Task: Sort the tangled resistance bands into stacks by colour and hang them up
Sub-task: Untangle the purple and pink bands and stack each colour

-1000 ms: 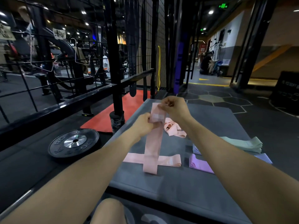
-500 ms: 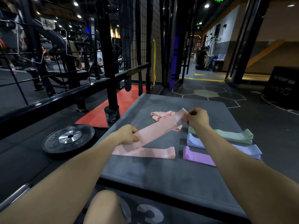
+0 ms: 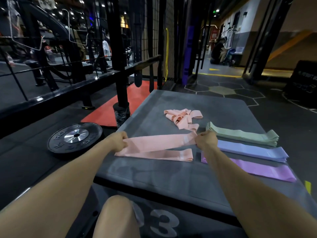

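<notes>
A pink band [image 3: 159,142] is stretched flat between my hands, just above another pink band [image 3: 164,155] lying on the grey padded box [image 3: 171,176]. My left hand [image 3: 120,141] pinches its left end; my right hand [image 3: 206,140] pinches its right end. A tangled heap of pink bands [image 3: 182,117] lies further back on the box. To the right lie three flat stacks: green [image 3: 243,135], blue [image 3: 253,151] and purple [image 3: 264,170].
A black weight plate [image 3: 75,137] lies on the floor to the left of the box. A black rack post [image 3: 120,66] and rail stand behind it, with a red mat [image 3: 109,110] beyond. My knee [image 3: 116,215] shows at the bottom. A person crouches far down the corridor.
The held pink band went from upright to level. Both hands came down with it until it lies just over the flat pink band.
</notes>
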The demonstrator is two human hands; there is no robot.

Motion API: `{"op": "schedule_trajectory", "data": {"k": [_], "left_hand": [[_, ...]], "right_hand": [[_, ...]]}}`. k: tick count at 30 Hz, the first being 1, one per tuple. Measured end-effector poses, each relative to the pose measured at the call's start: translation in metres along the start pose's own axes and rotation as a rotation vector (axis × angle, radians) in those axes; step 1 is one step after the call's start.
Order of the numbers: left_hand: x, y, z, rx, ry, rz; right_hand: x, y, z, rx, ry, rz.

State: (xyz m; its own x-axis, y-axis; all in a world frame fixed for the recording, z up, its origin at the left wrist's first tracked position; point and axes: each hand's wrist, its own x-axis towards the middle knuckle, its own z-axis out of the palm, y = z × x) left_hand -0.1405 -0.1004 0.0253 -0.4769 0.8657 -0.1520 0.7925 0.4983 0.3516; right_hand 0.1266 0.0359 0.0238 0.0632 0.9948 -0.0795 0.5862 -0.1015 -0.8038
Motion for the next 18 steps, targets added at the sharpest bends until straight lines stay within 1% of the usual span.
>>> {"op": "schedule_trajectory", "data": {"k": [2, 6, 9, 14, 18], "left_hand": [[0.004, -0.004, 0.004, -0.064, 0.037, -0.04], [0.015, -0.012, 0.011, -0.224, 0.192, -0.11], [0.025, -0.02, 0.018, -0.297, 0.266, -0.146], [0.034, -0.029, 0.036, -0.418, 0.284, -0.177], [0.042, -0.038, 0.048, -0.438, 0.295, -0.171]], "right_hand": [[-0.002, 0.003, 0.009, -0.018, 0.004, 0.016], [-0.001, 0.01, 0.023, -0.044, 0.007, 0.038], [0.001, 0.015, 0.031, -0.105, -0.009, 0.055], [0.002, 0.027, 0.046, -0.152, -0.028, 0.051], [0.0, 0.032, 0.056, -0.244, -0.02, 0.056]]}}
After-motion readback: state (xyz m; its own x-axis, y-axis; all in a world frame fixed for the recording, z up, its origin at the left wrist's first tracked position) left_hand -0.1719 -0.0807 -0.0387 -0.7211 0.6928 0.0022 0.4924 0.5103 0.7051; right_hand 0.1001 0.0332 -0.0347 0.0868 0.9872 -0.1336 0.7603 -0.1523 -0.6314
